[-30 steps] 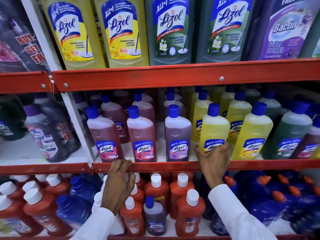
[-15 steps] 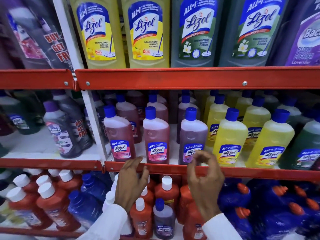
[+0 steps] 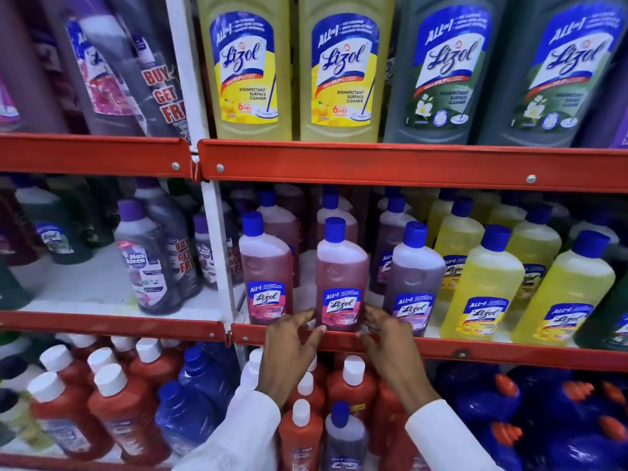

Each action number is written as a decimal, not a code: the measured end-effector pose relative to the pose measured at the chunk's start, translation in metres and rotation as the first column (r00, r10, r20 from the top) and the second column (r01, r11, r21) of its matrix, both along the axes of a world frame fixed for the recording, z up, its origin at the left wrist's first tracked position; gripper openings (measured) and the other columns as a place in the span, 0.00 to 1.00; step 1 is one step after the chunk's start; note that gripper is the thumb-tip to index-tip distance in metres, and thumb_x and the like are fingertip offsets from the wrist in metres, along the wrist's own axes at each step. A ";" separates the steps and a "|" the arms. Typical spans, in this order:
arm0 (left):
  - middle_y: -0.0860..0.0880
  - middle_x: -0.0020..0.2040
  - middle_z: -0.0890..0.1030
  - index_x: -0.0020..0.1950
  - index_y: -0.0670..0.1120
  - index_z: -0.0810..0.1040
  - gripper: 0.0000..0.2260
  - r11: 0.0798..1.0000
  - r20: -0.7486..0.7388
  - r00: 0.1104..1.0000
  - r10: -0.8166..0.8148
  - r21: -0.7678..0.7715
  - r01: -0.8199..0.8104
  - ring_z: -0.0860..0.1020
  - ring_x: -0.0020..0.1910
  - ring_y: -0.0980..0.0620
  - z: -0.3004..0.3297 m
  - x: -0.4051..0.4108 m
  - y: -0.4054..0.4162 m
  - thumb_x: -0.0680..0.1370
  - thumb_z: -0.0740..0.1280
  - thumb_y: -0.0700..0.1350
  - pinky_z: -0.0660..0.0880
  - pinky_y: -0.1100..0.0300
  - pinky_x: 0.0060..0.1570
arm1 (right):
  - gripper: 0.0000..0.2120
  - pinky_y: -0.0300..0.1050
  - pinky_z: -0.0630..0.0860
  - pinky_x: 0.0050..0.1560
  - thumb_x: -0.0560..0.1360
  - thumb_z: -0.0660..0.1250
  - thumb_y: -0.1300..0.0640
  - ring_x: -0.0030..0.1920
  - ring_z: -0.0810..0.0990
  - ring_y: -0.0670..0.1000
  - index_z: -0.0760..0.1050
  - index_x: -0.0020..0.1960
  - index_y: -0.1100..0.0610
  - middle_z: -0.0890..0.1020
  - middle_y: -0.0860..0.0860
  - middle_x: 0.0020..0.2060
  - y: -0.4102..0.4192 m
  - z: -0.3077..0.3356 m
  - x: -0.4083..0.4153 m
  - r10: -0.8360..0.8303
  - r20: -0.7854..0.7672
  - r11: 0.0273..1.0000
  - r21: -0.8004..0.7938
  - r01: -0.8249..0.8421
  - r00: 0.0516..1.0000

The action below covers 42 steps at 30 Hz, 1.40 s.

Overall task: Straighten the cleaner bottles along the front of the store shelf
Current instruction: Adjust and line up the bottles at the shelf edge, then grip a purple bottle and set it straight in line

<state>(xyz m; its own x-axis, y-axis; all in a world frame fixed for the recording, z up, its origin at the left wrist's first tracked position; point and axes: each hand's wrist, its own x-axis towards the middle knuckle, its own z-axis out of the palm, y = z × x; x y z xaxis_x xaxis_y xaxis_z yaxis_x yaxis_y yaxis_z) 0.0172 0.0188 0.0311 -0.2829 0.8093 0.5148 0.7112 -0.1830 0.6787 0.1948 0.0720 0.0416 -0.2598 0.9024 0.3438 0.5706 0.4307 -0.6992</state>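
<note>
Along the front of the middle shelf (image 3: pixel 492 348) stand blue-capped Lizol bottles: a pink one (image 3: pixel 266 270) at left, a second pink bottle (image 3: pixel 341 273) in the middle, a purple one (image 3: pixel 413 277), then two yellow ones (image 3: pixel 482 283). My left hand (image 3: pixel 292 348) and my right hand (image 3: pixel 390 345) reach over the red shelf lip. They cup the base of the middle pink bottle from either side, fingertips touching its lower label. That bottle stands upright, label facing out.
More rows of bottles stand behind the front ones. A white upright post (image 3: pixel 217 249) divides the bay from dark Max Kleen bottles (image 3: pixel 146 266) at left. Large Lizol bottles (image 3: pixel 251 69) fill the shelf above. Red and blue bottles (image 3: pixel 125 413) crowd the shelf below.
Both hands moved left along the shelf lip and closed in on the middle pink bottle. My right hand left the yellow bottle. The view shifted left and closer.
</note>
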 end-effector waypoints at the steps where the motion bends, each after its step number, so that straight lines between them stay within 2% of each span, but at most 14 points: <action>1: 0.52 0.52 0.86 0.59 0.49 0.82 0.14 1.000 0.008 1.000 -0.009 0.008 0.009 0.82 0.49 0.55 0.000 0.001 0.001 0.74 0.73 0.50 0.78 0.60 0.53 | 0.24 0.45 0.78 0.63 0.71 0.70 0.66 0.57 0.83 0.45 0.77 0.65 0.54 0.84 0.44 0.58 0.001 0.000 0.001 0.009 -0.007 1.000 -0.003 -0.009 1.000; 4: 0.52 0.51 0.86 0.57 0.48 0.83 0.12 1.000 0.043 0.999 -0.014 0.021 0.013 0.83 0.47 0.56 0.002 0.001 0.002 0.74 0.73 0.47 0.76 0.67 0.51 | 0.24 0.39 0.77 0.61 0.71 0.69 0.69 0.55 0.82 0.41 0.78 0.64 0.54 0.81 0.39 0.54 0.002 0.002 0.002 0.026 -0.039 0.999 -0.035 -0.027 0.999; 8: 0.52 0.49 0.87 0.55 0.48 0.84 0.10 1.000 0.050 0.999 -0.016 0.025 0.015 0.83 0.46 0.57 0.002 0.000 0.003 0.74 0.73 0.47 0.79 0.61 0.50 | 0.24 0.41 0.77 0.63 0.71 0.70 0.69 0.56 0.82 0.41 0.77 0.66 0.56 0.82 0.41 0.55 0.002 0.000 0.002 0.037 -0.083 0.997 -0.069 -0.042 0.996; 12: 0.52 0.49 0.87 0.55 0.47 0.83 0.10 1.000 0.057 0.998 0.000 0.007 -0.001 0.82 0.44 0.57 0.000 0.001 0.003 0.75 0.73 0.47 0.69 0.80 0.44 | 0.24 0.44 0.78 0.63 0.72 0.70 0.68 0.57 0.82 0.40 0.77 0.66 0.54 0.83 0.42 0.57 0.004 -0.004 0.005 0.053 -0.118 0.994 -0.084 -0.063 0.992; 15: 0.52 0.50 0.86 0.57 0.47 0.83 0.11 1.000 0.073 0.997 0.027 -0.010 -0.026 0.79 0.43 0.59 0.000 0.003 0.000 0.75 0.72 0.46 0.65 0.84 0.40 | 0.24 0.46 0.77 0.64 0.72 0.70 0.68 0.58 0.82 0.40 0.77 0.66 0.52 0.84 0.43 0.57 0.004 -0.005 0.006 0.071 -0.122 0.993 -0.084 -0.082 0.990; 19: 0.52 0.51 0.86 0.57 0.48 0.82 0.11 0.999 0.061 0.997 0.053 -0.012 -0.053 0.78 0.44 0.59 -0.002 0.005 0.001 0.76 0.71 0.47 0.63 0.81 0.43 | 0.24 0.45 0.78 0.64 0.72 0.71 0.67 0.58 0.81 0.40 0.78 0.66 0.51 0.83 0.41 0.57 0.004 -0.003 0.007 0.077 -0.118 0.994 -0.072 -0.086 0.990; 22: 0.51 0.52 0.86 0.58 0.47 0.82 0.12 0.997 0.073 0.994 0.076 -0.005 -0.075 0.79 0.46 0.57 -0.006 0.007 0.001 0.76 0.71 0.47 0.70 0.72 0.47 | 0.24 0.39 0.77 0.62 0.72 0.72 0.66 0.55 0.80 0.34 0.77 0.66 0.53 0.83 0.42 0.57 0.001 -0.005 0.007 0.046 -0.149 0.997 -0.054 -0.055 0.988; 25: 0.50 0.50 0.86 0.56 0.48 0.83 0.10 0.990 0.182 0.976 0.122 0.051 -0.133 0.83 0.48 0.54 -0.008 0.012 -0.004 0.74 0.73 0.45 0.75 0.62 0.52 | 0.18 0.29 0.77 0.53 0.70 0.75 0.63 0.46 0.82 0.32 0.82 0.59 0.52 0.87 0.45 0.49 -0.012 -0.007 0.017 -0.112 -0.265 0.990 0.051 0.130 0.958; 27: 0.52 0.48 0.86 0.52 0.50 0.84 0.07 0.975 0.248 0.956 0.155 0.115 -0.188 0.83 0.47 0.54 -0.009 0.020 -0.008 0.74 0.72 0.44 0.78 0.59 0.52 | 0.12 0.34 0.78 0.50 0.69 0.76 0.63 0.42 0.84 0.38 0.84 0.50 0.50 0.87 0.45 0.43 -0.022 -0.008 0.033 -0.210 -0.371 0.939 0.180 0.292 0.905; 30: 0.53 0.44 0.85 0.48 0.51 0.84 0.06 0.967 0.200 0.974 0.111 0.206 -0.153 0.81 0.45 0.56 -0.010 0.047 -0.014 0.73 0.70 0.44 0.77 0.58 0.49 | 0.11 0.36 0.78 0.46 0.68 0.75 0.66 0.39 0.84 0.42 0.82 0.45 0.51 0.86 0.46 0.39 -0.027 -0.007 0.061 -0.304 -0.430 0.874 0.229 0.429 0.850; 34: 0.53 0.49 0.85 0.52 0.50 0.83 0.09 0.985 0.101 0.993 -0.057 0.165 0.040 0.81 0.48 0.56 -0.005 0.090 -0.003 0.72 0.71 0.46 0.74 0.66 0.54 | 0.21 0.34 0.75 0.52 0.67 0.76 0.64 0.48 0.83 0.46 0.77 0.58 0.52 0.84 0.46 0.51 -0.012 -0.009 0.086 -0.274 -0.291 0.942 0.111 0.317 0.917; 36: 0.51 0.53 0.85 0.58 0.50 0.81 0.14 0.992 0.076 0.994 -0.074 0.111 0.065 0.81 0.51 0.55 -0.001 0.103 0.009 0.72 0.72 0.48 0.73 0.64 0.56 | 0.29 0.29 0.69 0.57 0.67 0.75 0.66 0.55 0.80 0.45 0.73 0.67 0.55 0.79 0.43 0.57 -0.005 -0.007 0.091 -0.204 -0.163 0.973 0.080 0.219 0.965; 39: 0.52 0.54 0.85 0.60 0.50 0.79 0.17 0.992 0.062 0.993 -0.096 0.086 0.091 0.81 0.51 0.56 0.002 0.109 0.022 0.72 0.72 0.49 0.75 0.61 0.55 | 0.30 0.26 0.69 0.56 0.67 0.72 0.67 0.56 0.80 0.42 0.74 0.67 0.51 0.81 0.40 0.56 0.007 -0.004 0.096 -0.120 -0.062 0.991 0.050 0.123 0.991; 42: 0.53 0.53 0.86 0.60 0.50 0.79 0.16 0.993 0.073 0.992 -0.101 0.066 0.096 0.82 0.50 0.57 0.002 0.113 0.029 0.73 0.73 0.49 0.77 0.61 0.54 | 0.27 0.36 0.76 0.59 0.67 0.73 0.65 0.55 0.83 0.43 0.76 0.64 0.51 0.85 0.45 0.55 0.016 -0.004 0.103 -0.099 -0.048 0.994 0.031 0.101 0.994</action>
